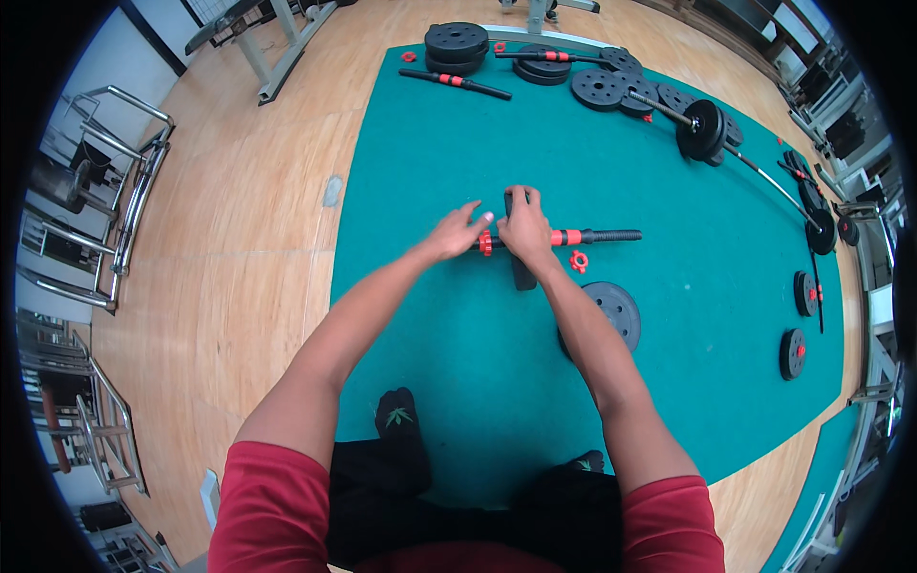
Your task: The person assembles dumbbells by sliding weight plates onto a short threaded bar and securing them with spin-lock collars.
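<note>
Dumbbell bar (573, 237) wants its weight plate (523, 275) square against the red star collar (485, 244) (I'd judge); right hand (525, 227) clamped on the plate, left hand (458, 234) with fingers apart.

Pale wood floor (220, 239) borders green mat (573, 143). Stacked round black plates (456, 50) at mat's far edge; long steel barbell with black discs (705, 132) right. Chrome tubular frames (138, 201) left.

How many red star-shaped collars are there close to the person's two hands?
2. One collar is on the bar, beside the left hand; a loose collar lies on the green mat, nearer the person. Another may be hidden behind the right hand.
</note>
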A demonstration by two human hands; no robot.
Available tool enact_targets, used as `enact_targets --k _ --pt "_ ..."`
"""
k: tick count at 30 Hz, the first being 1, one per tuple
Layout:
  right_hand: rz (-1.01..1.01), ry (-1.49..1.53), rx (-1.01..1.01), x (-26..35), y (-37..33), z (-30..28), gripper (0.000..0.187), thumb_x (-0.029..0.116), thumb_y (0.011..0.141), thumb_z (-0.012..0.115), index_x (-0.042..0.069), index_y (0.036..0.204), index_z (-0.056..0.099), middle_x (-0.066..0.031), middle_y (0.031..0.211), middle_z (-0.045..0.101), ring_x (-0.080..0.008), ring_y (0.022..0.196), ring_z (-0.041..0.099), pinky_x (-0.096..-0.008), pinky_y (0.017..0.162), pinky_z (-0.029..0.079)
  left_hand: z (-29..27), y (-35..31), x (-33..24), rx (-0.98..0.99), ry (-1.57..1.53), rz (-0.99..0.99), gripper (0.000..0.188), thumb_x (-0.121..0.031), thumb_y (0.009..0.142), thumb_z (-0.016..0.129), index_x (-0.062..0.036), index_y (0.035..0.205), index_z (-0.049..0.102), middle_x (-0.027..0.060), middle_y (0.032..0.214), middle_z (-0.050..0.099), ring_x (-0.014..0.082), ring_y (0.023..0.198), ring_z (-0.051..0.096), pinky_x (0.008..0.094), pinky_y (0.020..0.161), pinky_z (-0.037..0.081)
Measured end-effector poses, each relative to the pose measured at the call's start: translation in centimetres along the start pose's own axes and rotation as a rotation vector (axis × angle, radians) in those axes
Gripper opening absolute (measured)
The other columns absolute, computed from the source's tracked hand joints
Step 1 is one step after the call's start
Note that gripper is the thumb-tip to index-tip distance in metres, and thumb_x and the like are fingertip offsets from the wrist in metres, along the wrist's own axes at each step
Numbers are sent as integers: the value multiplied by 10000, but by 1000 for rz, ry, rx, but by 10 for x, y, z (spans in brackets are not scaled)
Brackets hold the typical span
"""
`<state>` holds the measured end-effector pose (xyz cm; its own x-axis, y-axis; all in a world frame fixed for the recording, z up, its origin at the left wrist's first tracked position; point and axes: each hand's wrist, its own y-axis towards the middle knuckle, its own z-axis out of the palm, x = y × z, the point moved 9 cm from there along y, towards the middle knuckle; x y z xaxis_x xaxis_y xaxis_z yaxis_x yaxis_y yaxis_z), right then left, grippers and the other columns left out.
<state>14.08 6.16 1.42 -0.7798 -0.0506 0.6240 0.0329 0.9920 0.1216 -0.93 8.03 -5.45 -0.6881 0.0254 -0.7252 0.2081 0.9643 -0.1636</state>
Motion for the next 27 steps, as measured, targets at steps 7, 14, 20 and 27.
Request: enact_targets --k 7,14,20,27 --pt "1 -16 -14 -14 0 -5 493 69 771 633 97 1245 499 -202 1312 458 -460 976 620 -535 810 523 -14 -4 -23 85 -308 -198 670 -575 1009 350 -19 1025 723 192 1067 670 278 1105 587 386 975 434" --pt "-13 -15 -46 -7 -1 -8 457 55 766 616 77 1212 520 -198 1290 479 -459 911 641 -546 768 528 0 -2 -7 139 -180 49 471 -393 974 561 -78 1324 546 166 1188 613 235 1060 611 404 962 465" --pt "-14 -9 -44 -6 -3 -7 467 56 764 615 81 1220 515 -196 1287 482 -462 896 642 -549 755 528 31 -13 1 274 3 -26 939 -365 824 763 -138 1547 210 223 1378 489 344 1164 577 437 1026 441" --pt "9 3 -32 -14 -2 -7 486 69 766 624 99 1235 502 -196 1316 456 -457 942 630 -540 790 523 43 -8 -7 322 179 122 742 -382 803 776 -43 1389 471 198 1250 610 327 1170 584 415 1009 452"
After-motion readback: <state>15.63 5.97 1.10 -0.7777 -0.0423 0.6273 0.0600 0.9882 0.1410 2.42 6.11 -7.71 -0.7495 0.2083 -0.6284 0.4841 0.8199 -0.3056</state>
